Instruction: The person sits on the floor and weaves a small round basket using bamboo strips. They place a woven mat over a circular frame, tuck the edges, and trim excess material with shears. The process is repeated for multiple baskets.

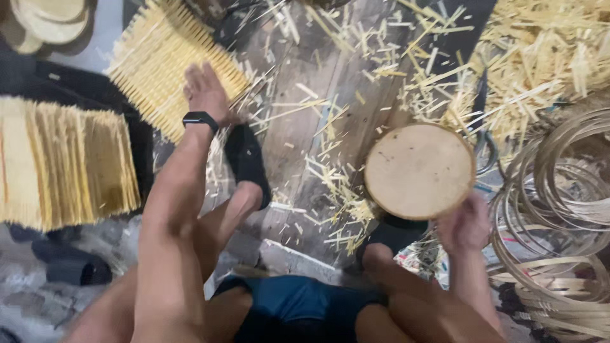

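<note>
Round woven disc (pixel 419 170): held up on edge in right hand (pixel 466 225), fingers curled shut around its lower rim, flat face toward camera. Pale tan, smooth-looking, thin darker edge band; weave detail too blurred to read. Sits just above the right fingertips, well apart from the left ones.

Left hand (pixel 204 92): stretched out flat, fingers spread and open, gripping nothing, palm down on a square mat of bamboo slats (pixel 166 73). Black watch (pixel 200 119) at the wrist. Stack of similar mats (pixel 63 159) off to the side of that forearm.

Step, judged: one piece in hand while reaching for the next mat. Next move likely calls for closing fingers on the mat's near edge and lifting it free.

Loose bamboo offcuts (pixel 330 178) scattered between the hands; coiled bamboo hoops (pixel 559 190) beyond the right fingers.
</note>
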